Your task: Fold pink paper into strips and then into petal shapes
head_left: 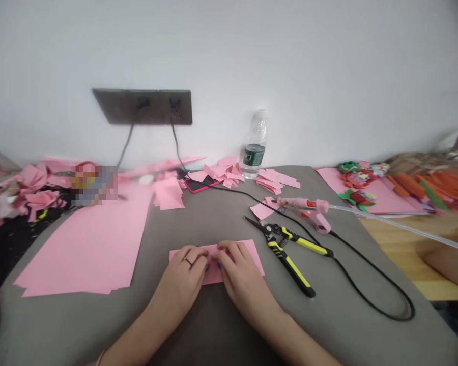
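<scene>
Pale wall rises behind my grey-covered table, with a dark socket panel fitted low on it, within easy reach of the cords. On the table right in front of me lies a small pink piece of paper, and both my hands are at its middle. My left hand, with 1 ring on it, has its fingers curled in, almost closed, thumb and fingertips pinching the paper; my right hand mirrors it just beside, bent just as tightly. With 2 grips so close together, I judge I can control the middle finely while the tabletop supports the rest.

Large pink sheets lie stacked to my left, probably to keep them flat and off my working spot. On my right, the yellow-handled cutters have their handles spread towards me, handy to pick up. Beyond them the pink glue gun shows a red light; its black cord loops slackly, leaving room to lift it, I think. Farther back, a water bottle stands upright near the wall among pink scraps, likely out of my elbows' way.
</scene>
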